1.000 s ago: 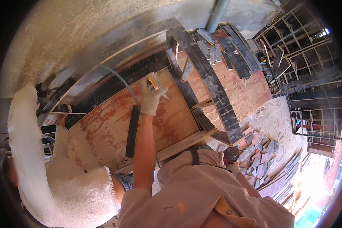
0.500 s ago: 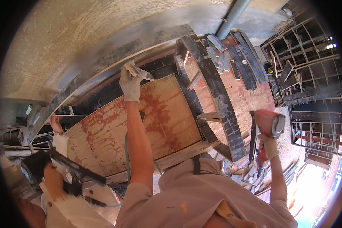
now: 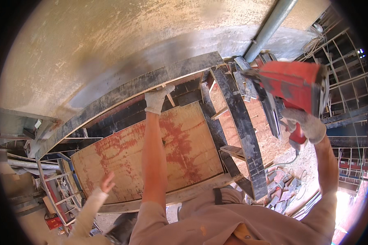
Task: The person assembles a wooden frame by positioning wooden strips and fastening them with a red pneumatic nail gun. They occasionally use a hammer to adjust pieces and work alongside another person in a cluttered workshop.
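My left hand [image 3: 154,102], in a pale work glove, reaches up to the underside of a long curved black board [image 3: 135,83]. It is closed on a short wooden strip [image 3: 170,99], which pokes out beside the fingers against the board's lower edge. In my right hand [image 3: 308,124], also gloved, is the grip of a red nail gun [image 3: 292,83], raised to the right with its nose toward the left. The nail gun is clear of the boards. Below my left arm lies a plywood panel [image 3: 184,151] smeared with red.
A co-worker's hand [image 3: 106,183] extends over the panel's left part. An open frame with a black side board [image 3: 243,130] and short crosspieces stands right of the panel. Beyond are a metal pipe [image 3: 270,30], a rough wall [image 3: 110,36] and scrap boards [image 3: 286,192].
My right hand has lifted the nail gun up and inward. My left hand has brought the wooden strip against the curved board. The co-worker's black tool has left the place where it was.
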`<state>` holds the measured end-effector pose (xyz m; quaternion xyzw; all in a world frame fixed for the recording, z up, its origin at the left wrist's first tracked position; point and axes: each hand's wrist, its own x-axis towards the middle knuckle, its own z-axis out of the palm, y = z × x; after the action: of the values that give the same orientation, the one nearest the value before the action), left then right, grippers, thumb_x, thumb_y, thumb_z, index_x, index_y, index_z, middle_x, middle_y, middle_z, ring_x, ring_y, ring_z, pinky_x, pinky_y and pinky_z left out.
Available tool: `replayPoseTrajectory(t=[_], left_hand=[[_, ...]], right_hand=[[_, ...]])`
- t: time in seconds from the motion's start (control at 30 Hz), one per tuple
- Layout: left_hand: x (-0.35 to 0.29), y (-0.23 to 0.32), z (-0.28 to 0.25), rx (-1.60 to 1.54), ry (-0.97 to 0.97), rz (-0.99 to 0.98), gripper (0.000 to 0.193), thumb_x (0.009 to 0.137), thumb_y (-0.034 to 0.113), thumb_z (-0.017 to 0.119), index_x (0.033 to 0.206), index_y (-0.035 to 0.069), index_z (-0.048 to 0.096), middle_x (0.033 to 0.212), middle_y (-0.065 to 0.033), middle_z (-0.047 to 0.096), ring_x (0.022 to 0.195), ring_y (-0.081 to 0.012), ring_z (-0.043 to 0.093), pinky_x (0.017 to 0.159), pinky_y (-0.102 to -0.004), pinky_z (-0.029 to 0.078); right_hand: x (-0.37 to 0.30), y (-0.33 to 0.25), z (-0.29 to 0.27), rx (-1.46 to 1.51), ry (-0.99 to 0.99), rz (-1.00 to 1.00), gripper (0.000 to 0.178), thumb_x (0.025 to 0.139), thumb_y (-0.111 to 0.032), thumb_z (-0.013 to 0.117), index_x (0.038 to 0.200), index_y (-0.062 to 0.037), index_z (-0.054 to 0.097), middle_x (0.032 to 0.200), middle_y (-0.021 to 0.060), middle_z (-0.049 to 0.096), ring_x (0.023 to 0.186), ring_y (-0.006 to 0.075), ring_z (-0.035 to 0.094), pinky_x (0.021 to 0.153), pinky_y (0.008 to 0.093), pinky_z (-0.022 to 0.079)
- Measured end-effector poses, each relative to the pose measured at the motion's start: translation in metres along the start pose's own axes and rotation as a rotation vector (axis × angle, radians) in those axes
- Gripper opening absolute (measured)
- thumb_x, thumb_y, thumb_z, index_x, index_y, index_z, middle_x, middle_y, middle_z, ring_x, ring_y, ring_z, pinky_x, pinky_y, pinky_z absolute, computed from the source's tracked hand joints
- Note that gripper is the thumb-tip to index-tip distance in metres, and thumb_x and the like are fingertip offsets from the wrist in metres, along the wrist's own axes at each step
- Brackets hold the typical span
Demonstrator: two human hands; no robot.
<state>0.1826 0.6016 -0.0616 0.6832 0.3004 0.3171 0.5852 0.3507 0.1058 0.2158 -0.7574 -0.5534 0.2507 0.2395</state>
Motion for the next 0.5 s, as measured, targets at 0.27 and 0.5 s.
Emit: replayPoseTrajectory(t=[0.27, 0.5], left_hand=[[-0.014, 0.014, 0.003, -0.471, -0.155, -0.036, 0.042, 0.072, 0.0, 0.091, 0.11, 0.003, 0.073, 0.105, -0.0061, 0.074, 0.094, -0.0176, 0.07, 0.083, -0.0338, 0.06], [-0.02, 0.025, 0.004, -0.473, -0.12, -0.022, 0.04, 0.072, -0.001, 0.09, 0.109, 0.004, 0.074, 0.105, -0.005, 0.074, 0.093, -0.0167, 0.068, 0.081, -0.0323, 0.058]], right_hand=[[0.16, -0.043, -0.033, -0.215, -0.19, -0.276, 0.021, 0.097, -0.013, 0.063, 0.116, -0.0059, 0.068, 0.07, 0.0005, 0.064, 0.058, 0.0095, 0.064, 0.053, 0.0271, 0.054], [0.251, -0.096, -0.02, 0.296, -0.231, 0.251, 0.016, 0.094, -0.019, 0.071, 0.085, -0.0057, 0.068, 0.057, -0.0002, 0.058, 0.05, 0.0079, 0.059, 0.045, 0.0244, 0.049]])
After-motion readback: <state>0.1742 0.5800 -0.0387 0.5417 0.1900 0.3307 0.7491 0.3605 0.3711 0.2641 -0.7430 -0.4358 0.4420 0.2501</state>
